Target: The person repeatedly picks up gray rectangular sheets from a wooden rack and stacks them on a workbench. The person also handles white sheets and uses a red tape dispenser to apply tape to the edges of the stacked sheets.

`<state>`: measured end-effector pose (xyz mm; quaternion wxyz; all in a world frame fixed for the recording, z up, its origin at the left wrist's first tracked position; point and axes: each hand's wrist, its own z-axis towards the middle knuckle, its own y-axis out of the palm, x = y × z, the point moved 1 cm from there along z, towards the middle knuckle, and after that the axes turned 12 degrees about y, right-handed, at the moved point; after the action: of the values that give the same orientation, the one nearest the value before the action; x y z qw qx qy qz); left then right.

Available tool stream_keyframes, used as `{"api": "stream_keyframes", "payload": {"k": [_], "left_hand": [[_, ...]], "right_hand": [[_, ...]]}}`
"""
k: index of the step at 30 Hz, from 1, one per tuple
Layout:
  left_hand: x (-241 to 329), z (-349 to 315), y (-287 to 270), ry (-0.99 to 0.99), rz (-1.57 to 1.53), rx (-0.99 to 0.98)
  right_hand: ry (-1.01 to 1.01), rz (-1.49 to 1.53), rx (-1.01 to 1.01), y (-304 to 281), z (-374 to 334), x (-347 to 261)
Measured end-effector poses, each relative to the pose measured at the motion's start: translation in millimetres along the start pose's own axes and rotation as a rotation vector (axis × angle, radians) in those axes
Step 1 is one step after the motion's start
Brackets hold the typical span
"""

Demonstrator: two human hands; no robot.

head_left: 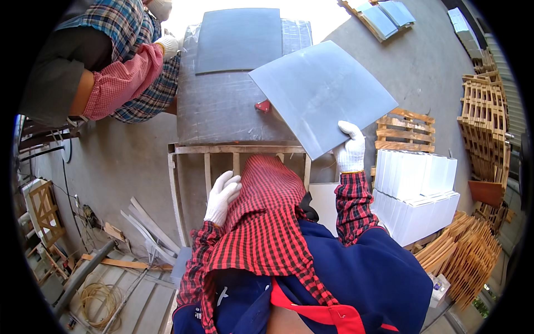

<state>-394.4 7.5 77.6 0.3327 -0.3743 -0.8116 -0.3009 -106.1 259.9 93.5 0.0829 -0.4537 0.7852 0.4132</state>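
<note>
Grey flat sheet [325, 92], close to square, fills the upper centre of the frame, set diagonally with one corner pointing down toward the wearer. Its sides look so nearly equal that no long axis can be told for certain.

The wearer's right hand [351, 149], in a white knitted glove, is clearly the nearer: its fingers close on the lower right edge, so the sheet extends up and to the left from that grip. The left hand [222, 195], gloved alike, is apart from it, low and left of centre; its fingers are loosely bent with nothing visible in them, and the sheet lies up and to the right of them.

Beneath the sheet's left part is a dark, scuffed counter [222, 111]; whether they touch cannot be told. Just left of the sheet is a small red object [263, 106]. A second grey sheet [239, 39] lies flat at the counter's far end.

At upper left, a co-worker's gloved hand [168, 44] is beside the counter's left edge. Stacked white blocks [417, 172] stand right of centre, with wooden pallets [484, 114] at the far right. A coiled hose [92, 303] lies at lower left.
</note>
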Motion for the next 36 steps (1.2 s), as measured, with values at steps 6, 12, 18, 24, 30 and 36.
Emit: {"api": "stream_keyframes", "payload": {"k": [6,12,18,24,30,36], "left_hand": [[-5,2,3,-0.015,0.005,-0.009],[-1,4,9,-0.017,0.008,0.003],[-5,5,5,-0.019,0.016,0.004],[-5,6,8,-0.018,0.049,-0.027],[-3,3,2,0.008,0.016,-0.048],[37,28,2,0.131,0.082,-0.009]], "right_hand": [[-0.001,0.036,0.034,3,-4,-2],[-0.001,0.052,0.046,-3,2,-3],[0.017,0.044,0.041,17,-8,-5],[-0.033,0.031,0.048,-8,-2,0],[0.0,0.023,0.028,5,-38,6],[-0.081,-0.03,0.036,-64,-77,19]]}}
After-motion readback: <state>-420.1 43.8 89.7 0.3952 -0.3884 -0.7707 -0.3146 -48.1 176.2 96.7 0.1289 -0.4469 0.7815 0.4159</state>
